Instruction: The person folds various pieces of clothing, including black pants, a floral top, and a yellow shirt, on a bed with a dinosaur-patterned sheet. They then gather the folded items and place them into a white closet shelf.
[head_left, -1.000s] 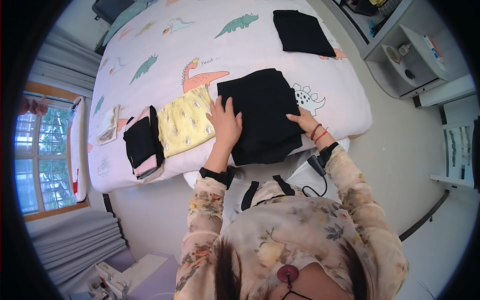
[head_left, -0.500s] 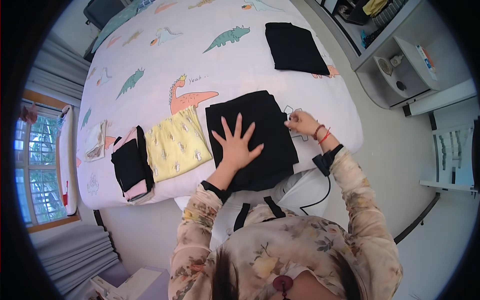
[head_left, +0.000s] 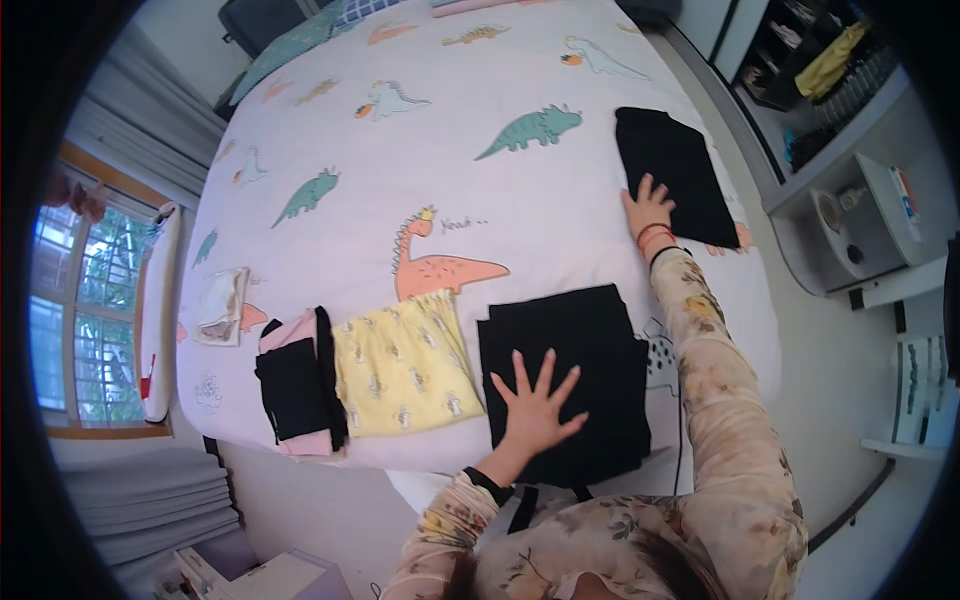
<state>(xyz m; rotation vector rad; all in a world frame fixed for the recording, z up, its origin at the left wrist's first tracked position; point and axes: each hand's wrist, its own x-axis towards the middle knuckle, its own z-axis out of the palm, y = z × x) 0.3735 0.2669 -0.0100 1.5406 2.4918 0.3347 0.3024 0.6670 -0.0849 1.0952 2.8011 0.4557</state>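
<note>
My left hand rests flat, fingers spread, on a folded black garment at the near edge of the bed. Its layers do not line up exactly. Farther off to the right lies a second folded black garment. My right hand is stretched out to that one's left edge, fingers apart, the fingertips at the cloth. Left of the near black garment is a folded yellow garment with small printed figures. Beside it sits a pile of black clothing with pink cloth showing under it.
The bed has a pale pink cover printed with dinosaurs. A small folded white cloth lies at its left side. Shelves and an open wardrobe stand to the right. On the left are a window and grey curtains.
My right hand has moved from beside the near black garment, forward and right to the far one. My left hand stays on the near garment. The whole view has shifted.
</note>
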